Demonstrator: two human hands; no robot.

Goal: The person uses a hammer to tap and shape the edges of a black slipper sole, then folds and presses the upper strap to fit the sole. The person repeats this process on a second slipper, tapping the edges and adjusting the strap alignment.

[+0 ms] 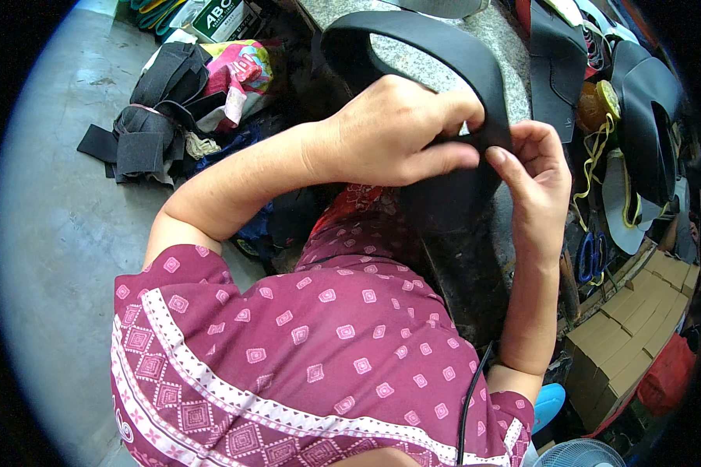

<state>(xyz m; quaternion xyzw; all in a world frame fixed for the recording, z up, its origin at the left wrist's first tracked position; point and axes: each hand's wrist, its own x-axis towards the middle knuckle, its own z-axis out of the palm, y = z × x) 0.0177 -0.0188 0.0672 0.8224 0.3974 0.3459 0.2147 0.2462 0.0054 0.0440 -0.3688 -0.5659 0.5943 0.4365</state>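
Observation:
A smooth black leather-like band point(487, 66) is bent into a wide loop in front of me, and its lower part hangs down over my lap. My left hand point(401, 128) reaches across from the left, fingers curled round the loop's near edge and thumb stretched along it. From the right, my right hand point(536, 167) pinches the other edge between thumb and fingers. Both hands meet close together on the band. Behind the loop lies a speckled grey stone slab point(514, 58).
Rolled black strips point(152, 128) and a colourful cloth point(245, 74) lie at left. On the right are black shaped pieces point(639, 124), a yellow cord point(596, 152), blue-handled scissors point(590, 257), cardboard boxes point(627, 331) and a red bag point(666, 373). A fan point(580, 454) stands at the bottom right.

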